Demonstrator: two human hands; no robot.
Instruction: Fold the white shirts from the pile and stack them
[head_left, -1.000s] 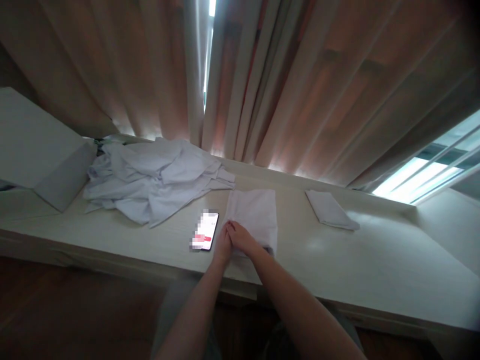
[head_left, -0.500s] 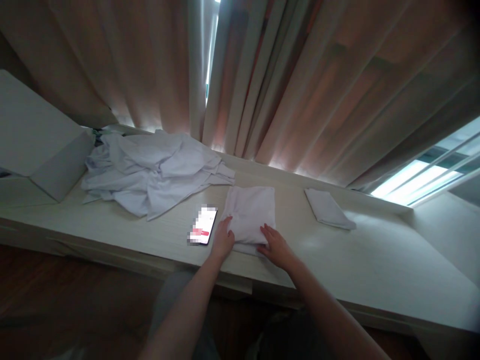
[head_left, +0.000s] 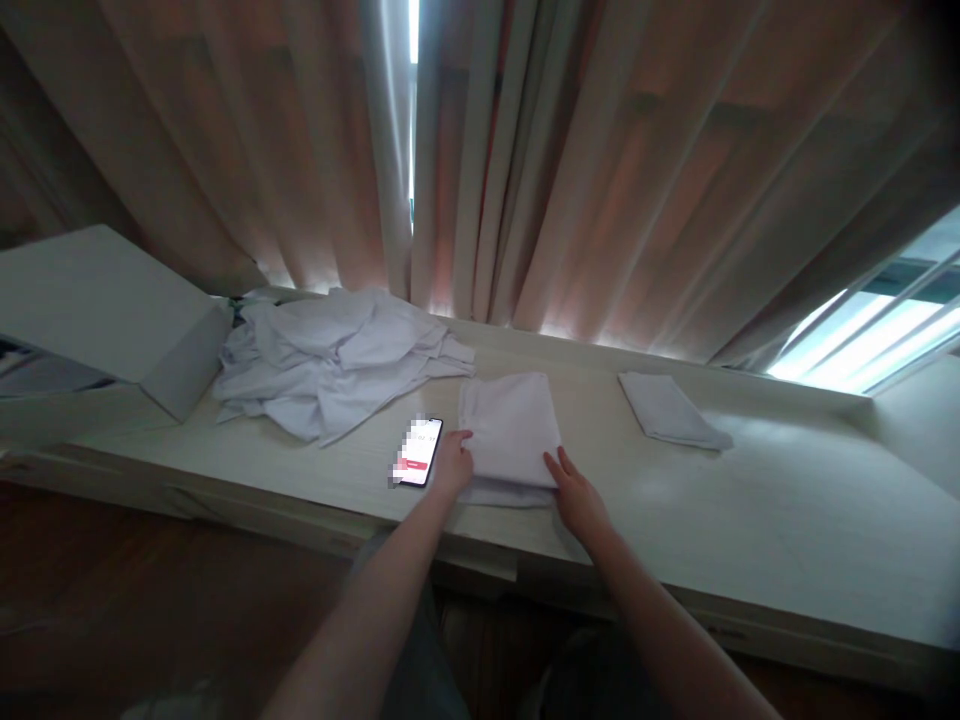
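A white cloth (head_left: 511,425), folded into a rough square, lies near the front edge of the pale ledge, with a lower layer showing along its near side. My left hand (head_left: 454,465) grips its left edge, the fingers closed on the fabric and partly hidden. At the near right corner, my right hand (head_left: 576,490) pinches the cloth between thumb and fingers. Just left of my left hand lies a phone (head_left: 421,452) with a lit screen. A smaller folded white cloth (head_left: 671,410) rests farther right, touched by neither hand.
A crumpled heap of white cloth (head_left: 337,355) lies at the back left of the ledge (head_left: 787,520). Beside it, at the far left, stands a white box (head_left: 112,310). Long curtains (head_left: 615,180) hang behind the ledge.
The view has shifted slightly. My right hand has moved from lying over the cloth's near right part to its corner, and the cloth's upper layer looks flatter and straighter.
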